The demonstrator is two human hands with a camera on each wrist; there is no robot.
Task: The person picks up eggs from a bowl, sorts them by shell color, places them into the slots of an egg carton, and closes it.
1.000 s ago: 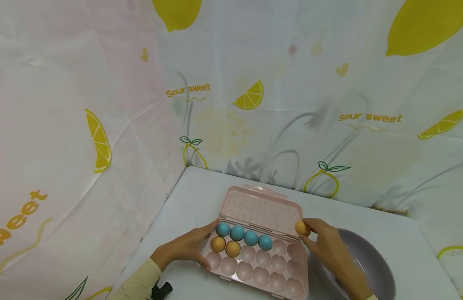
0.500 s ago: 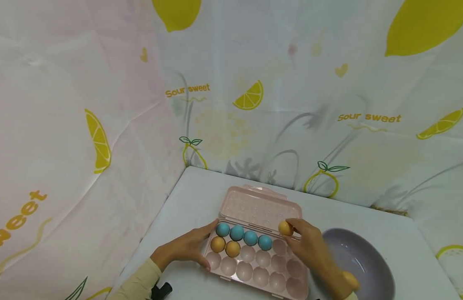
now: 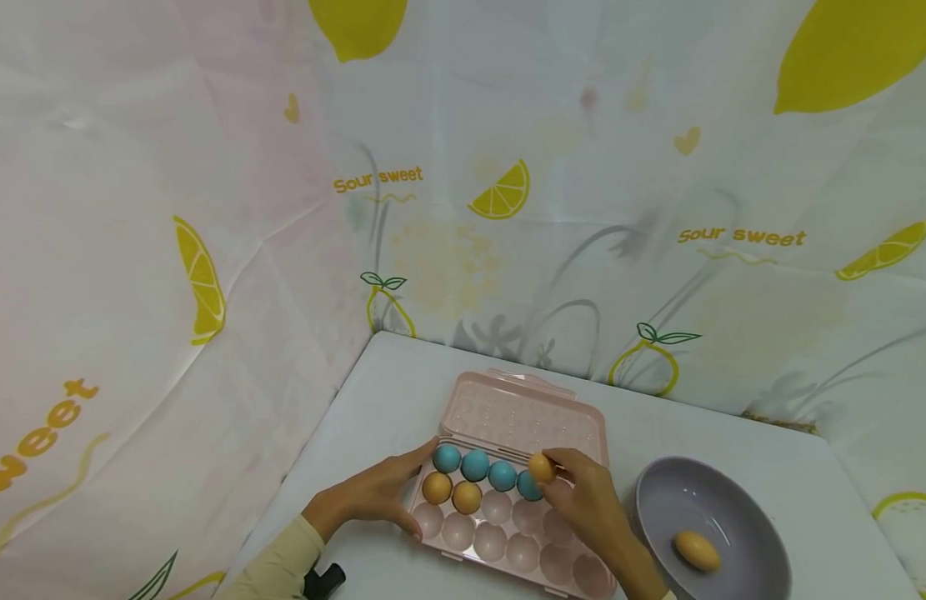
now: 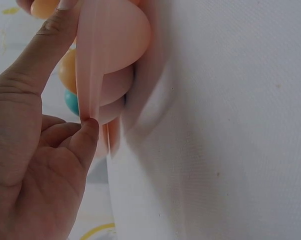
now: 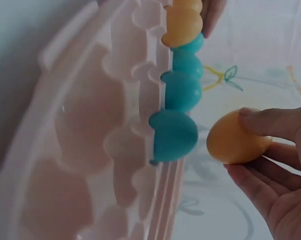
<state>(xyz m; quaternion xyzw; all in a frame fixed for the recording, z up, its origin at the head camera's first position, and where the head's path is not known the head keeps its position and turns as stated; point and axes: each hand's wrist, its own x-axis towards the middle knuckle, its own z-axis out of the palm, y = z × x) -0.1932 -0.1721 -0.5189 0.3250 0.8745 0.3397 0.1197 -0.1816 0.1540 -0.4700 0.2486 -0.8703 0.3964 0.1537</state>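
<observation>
A pink plastic egg box [image 3: 523, 552] lies on the table with its lid [image 3: 523, 417] folded back. Blue eggs [image 3: 503, 476] fill part of its back row; two orange eggs [image 3: 466, 497] sit at the left of the middle row. My left hand [image 3: 376, 493] holds the box's left end, thumb at the front corner and fingers at the back; the left wrist view shows the fingers on its rim [image 4: 90, 65]. Between thumb and fingertips, my right hand [image 3: 588, 500] pinches an orange egg [image 5: 235, 139]. In the head view that egg overlaps the rightmost blue egg [image 5: 173, 136].
A grey-purple bowl [image 3: 661, 483] stands right of the box, with one orange egg [image 3: 698, 552] inside. White table top [image 3: 402, 367] reaches back to a lemon-print sheet [image 3: 463, 275]. A black object [image 3: 325, 581] shows by the left sleeve.
My right hand has carried the orange egg leftward from beside the lid to over the back row. The egg in the bowl has come into full view. My left hand stays put.
</observation>
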